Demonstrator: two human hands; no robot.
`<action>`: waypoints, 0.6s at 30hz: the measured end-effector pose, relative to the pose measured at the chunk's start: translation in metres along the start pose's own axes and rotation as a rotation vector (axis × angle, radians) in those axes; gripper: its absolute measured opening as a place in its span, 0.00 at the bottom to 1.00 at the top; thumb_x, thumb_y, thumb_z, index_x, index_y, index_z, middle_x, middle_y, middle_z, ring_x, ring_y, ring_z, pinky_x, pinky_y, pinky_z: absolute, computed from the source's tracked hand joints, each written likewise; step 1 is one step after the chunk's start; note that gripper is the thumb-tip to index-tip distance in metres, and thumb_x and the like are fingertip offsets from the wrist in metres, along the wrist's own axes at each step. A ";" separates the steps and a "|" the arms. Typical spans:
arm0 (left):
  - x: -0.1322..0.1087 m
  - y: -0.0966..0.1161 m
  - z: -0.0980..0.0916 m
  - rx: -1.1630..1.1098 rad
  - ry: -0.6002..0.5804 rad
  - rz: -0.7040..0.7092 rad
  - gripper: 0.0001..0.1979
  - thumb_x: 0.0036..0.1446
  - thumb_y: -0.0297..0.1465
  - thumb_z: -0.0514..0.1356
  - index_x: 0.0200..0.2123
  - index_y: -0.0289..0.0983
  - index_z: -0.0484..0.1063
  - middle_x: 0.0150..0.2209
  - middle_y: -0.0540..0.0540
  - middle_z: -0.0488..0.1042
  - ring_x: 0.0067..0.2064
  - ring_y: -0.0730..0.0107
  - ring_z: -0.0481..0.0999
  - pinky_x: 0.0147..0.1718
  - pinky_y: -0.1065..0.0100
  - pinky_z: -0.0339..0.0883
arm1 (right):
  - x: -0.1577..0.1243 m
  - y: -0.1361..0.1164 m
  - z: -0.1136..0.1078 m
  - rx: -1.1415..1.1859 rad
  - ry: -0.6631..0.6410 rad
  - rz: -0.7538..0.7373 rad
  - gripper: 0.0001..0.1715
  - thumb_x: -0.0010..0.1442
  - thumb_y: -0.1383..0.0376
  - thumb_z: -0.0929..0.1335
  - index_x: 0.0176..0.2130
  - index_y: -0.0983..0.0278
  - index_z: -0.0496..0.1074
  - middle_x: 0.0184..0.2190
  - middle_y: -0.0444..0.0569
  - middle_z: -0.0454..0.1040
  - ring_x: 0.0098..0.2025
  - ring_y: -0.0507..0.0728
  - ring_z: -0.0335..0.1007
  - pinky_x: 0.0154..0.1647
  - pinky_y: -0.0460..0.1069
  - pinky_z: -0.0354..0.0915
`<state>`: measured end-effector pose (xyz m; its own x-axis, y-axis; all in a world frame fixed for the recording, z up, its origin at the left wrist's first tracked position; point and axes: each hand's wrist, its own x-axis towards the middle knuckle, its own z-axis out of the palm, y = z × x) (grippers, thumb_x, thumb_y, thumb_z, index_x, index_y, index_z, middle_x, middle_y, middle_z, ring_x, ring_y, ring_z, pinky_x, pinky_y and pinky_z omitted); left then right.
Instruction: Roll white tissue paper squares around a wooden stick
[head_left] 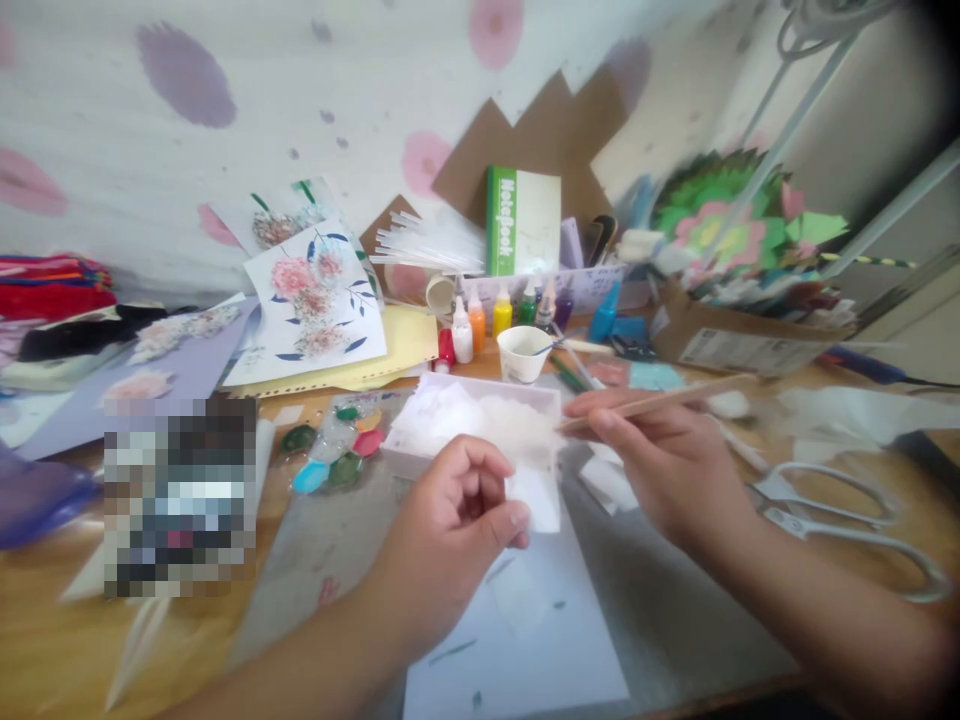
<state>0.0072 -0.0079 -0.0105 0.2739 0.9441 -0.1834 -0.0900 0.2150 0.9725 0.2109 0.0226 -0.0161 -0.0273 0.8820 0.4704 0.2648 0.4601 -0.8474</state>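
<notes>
My left hand (450,520) is curled, its thumb and fingers pinching a small white piece of paper (536,497) above a white sheet (517,620). My right hand (664,455) is closed round a thin wooden stick (660,400), whose tip points left toward the paper. Just behind both hands stands a shallow white box (420,450) filled with white fluffy material. The picture is smeared by motion.
Scissors (847,510) lie at the right. Behind the box stand small paint bottles (487,315), a white cup (523,352) and a green notebook (517,222). Floral prints (315,300) and coloured petal shapes (337,450) lie at the left; paper flowers (720,225) at the right.
</notes>
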 end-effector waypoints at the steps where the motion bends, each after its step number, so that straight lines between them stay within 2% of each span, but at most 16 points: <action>1: 0.000 0.000 0.000 0.011 0.013 -0.007 0.10 0.51 0.27 0.65 0.33 0.39 0.66 0.23 0.57 0.69 0.27 0.75 0.74 0.29 0.72 0.65 | 0.003 0.001 0.002 -0.012 -0.003 -0.020 0.09 0.64 0.66 0.69 0.34 0.57 0.80 0.35 0.45 0.83 0.37 0.56 0.81 0.40 0.51 0.78; 6: -0.001 0.000 -0.001 0.023 0.062 0.010 0.08 0.51 0.28 0.67 0.31 0.38 0.69 0.23 0.55 0.72 0.29 0.73 0.76 0.31 0.70 0.69 | 0.009 0.002 0.003 -0.055 -0.033 -0.125 0.06 0.60 0.67 0.71 0.34 0.57 0.80 0.40 0.48 0.83 0.49 0.60 0.78 0.53 0.58 0.72; 9: 0.001 0.001 -0.006 0.039 0.129 0.063 0.06 0.52 0.31 0.67 0.31 0.38 0.73 0.26 0.52 0.76 0.31 0.70 0.79 0.35 0.68 0.72 | 0.006 0.001 -0.004 -0.123 -0.004 -0.176 0.06 0.61 0.67 0.70 0.35 0.57 0.79 0.43 0.48 0.82 0.51 0.60 0.76 0.58 0.60 0.68; 13: 0.006 0.005 -0.014 0.191 0.274 0.138 0.08 0.58 0.36 0.63 0.36 0.39 0.79 0.32 0.48 0.81 0.35 0.65 0.81 0.39 0.66 0.73 | 0.000 0.002 -0.008 -0.135 -0.041 -0.146 0.06 0.62 0.65 0.69 0.35 0.58 0.78 0.41 0.49 0.82 0.48 0.59 0.78 0.54 0.59 0.70; 18: 0.008 0.011 -0.021 0.363 0.382 0.249 0.09 0.57 0.37 0.63 0.36 0.39 0.81 0.31 0.48 0.82 0.34 0.65 0.82 0.36 0.67 0.74 | 0.002 0.014 0.002 -0.153 -0.094 -0.079 0.08 0.61 0.64 0.69 0.33 0.58 0.80 0.40 0.51 0.83 0.47 0.62 0.78 0.49 0.60 0.73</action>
<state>-0.0116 0.0076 -0.0038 -0.0847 0.9929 0.0840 0.2455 -0.0609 0.9675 0.2122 0.0309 -0.0277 -0.1423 0.8528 0.5025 0.4014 0.5138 -0.7582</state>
